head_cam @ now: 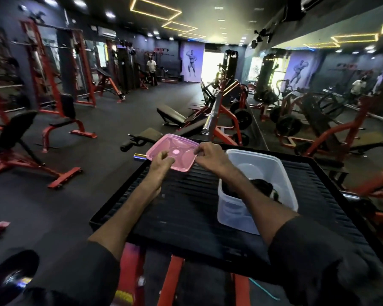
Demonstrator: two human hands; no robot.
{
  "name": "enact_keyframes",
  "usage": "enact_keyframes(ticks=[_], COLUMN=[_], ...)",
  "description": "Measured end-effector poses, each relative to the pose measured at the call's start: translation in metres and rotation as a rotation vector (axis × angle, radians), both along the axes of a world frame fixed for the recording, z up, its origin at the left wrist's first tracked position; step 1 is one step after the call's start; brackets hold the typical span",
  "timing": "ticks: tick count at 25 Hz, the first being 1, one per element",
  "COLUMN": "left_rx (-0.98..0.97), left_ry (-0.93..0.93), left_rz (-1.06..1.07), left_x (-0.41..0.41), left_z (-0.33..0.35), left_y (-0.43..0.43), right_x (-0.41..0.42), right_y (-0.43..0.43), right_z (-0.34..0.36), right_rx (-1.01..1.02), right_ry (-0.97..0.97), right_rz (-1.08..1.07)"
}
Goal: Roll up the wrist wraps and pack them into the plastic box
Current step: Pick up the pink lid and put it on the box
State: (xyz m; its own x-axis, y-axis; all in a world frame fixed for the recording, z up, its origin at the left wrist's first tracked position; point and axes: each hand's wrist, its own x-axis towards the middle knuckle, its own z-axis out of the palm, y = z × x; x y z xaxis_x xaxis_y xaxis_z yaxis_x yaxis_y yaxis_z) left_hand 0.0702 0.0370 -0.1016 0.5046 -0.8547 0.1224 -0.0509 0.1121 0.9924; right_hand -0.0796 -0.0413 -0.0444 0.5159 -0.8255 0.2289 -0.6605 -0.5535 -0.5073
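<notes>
Both forearms reached forward over a black ribbed platform [186,206], dark sleeves pushed up near the elbows. The left hand [161,163] was curled, its fingers pinched closed on the near left edge of a pink translucent lid [177,151]. The right hand [210,156] gripped the lid's right edge, thumb and fingertips pressed together on the rim. The lid was held flat and slightly tilted at the far end of the platform, with moulded curved ridges and a round mark showing at its centre.

Just right of the hands, the clear plastic box [259,188] stood open on the platform, frosted and rectangular with rounded corners. Inside it lay dark wrist wraps [264,188] with a patch of white on them; the right forearm crossed in front of the box and hid part of them, so whether they were rolled could not be told.

No writing on the lid, box or wraps could be read.
</notes>
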Motion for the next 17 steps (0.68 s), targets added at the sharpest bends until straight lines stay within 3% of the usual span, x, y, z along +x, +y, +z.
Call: enact_keyframes(ticks=[6,12,14,17], left_rx=[0.081,0.168,0.166,0.145], left_ry=[-0.213,-0.250,-0.317,-0.379], left_rz=[0.207,0.270,0.290,0.312], left_x=[0.097,0.118,0.119,0.125], left_z=[-0.021,-0.039,-0.047,-0.054], left_y=[0.010,-0.015,-0.020,-0.028], right_x=[0.110,0.161,0.168,0.174], right_y=[-0.022,-0.060,-0.065,-0.069], right_z=[-0.028,-0.084,-0.097,-0.103], right_rx=[-0.044,-0.104,-0.171,-0.162], right_ry=[0.263,0.470,0.468,0.292], right_rz=[0.109,0.109,0.097,0.165])
